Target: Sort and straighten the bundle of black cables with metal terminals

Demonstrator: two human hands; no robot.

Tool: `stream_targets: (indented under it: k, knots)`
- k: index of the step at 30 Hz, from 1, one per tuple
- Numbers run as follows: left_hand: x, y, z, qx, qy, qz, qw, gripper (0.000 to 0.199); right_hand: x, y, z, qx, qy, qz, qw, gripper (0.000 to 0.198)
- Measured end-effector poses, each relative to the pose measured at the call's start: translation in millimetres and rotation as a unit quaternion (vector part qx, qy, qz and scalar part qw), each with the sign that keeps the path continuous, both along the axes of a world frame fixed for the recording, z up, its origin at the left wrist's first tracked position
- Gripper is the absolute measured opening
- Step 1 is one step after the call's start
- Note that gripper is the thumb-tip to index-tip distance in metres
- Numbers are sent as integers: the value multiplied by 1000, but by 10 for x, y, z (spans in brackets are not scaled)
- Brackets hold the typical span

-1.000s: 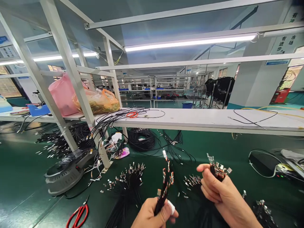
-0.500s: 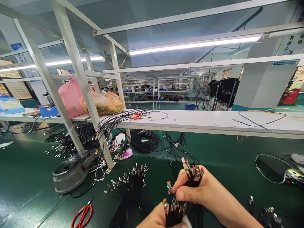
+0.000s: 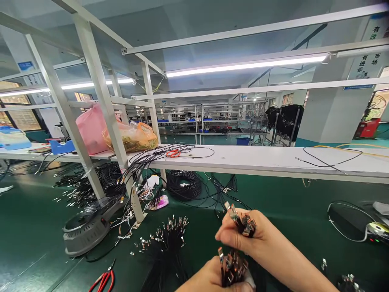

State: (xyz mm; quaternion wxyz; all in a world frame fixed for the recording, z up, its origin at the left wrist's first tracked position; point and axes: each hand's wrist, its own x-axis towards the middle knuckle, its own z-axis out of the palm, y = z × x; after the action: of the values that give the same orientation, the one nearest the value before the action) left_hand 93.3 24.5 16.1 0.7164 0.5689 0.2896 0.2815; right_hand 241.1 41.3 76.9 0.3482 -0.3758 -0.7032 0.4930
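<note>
Your right hand (image 3: 255, 239) is closed around a bunch of black wires with shiny metal tips (image 3: 243, 222), and the tips poke up past your fingers (image 3: 226, 237). Your left hand (image 3: 212, 280) sits just below it at the bottom edge, fingers wrapped around a second bunch of wires (image 3: 232, 269). The two bunches are very close together. On the green surface (image 3: 288, 211) to the left lie a loose pile of wires (image 3: 165, 243) and red scissors (image 3: 103, 280).

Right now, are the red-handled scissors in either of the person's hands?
No, the red-handled scissors lie on the green table, while the left hand and right hand each grip a bundle of black wires.
</note>
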Motion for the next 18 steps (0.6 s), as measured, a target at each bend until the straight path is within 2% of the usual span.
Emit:
stream_targets:
  k: [3,5,7,9,11,13,16,18]
  knots:
    - [43,-73,103,50,59,29,997,44,-63,-35,83,76,-34,-7,997,22]
    - [53,-102,165,66,65,39,995,41,-102,-46,110,83,-80,0,993,21]
    - [32,-92,211,67,64,48,995,40,-118,-49,88,75,-120,-30,989,19]
    - [-10,-45,249,60,48,86,993,38,-116,-53,38,85,-130,-45,987,21]
    - [-40,8,285,54,19,126,990,38,-101,-59,-5,115,-140,-4,983,28]
    - [-29,27,313,48,0,108,993,41,-72,-53,-12,122,-148,31,981,32]
    - [62,-26,310,31,33,33,998,31,-31,-22,52,86,-109,-33,990,31]
    - [136,-66,272,19,63,38,997,26,-56,-25,112,91,-76,-61,991,33]
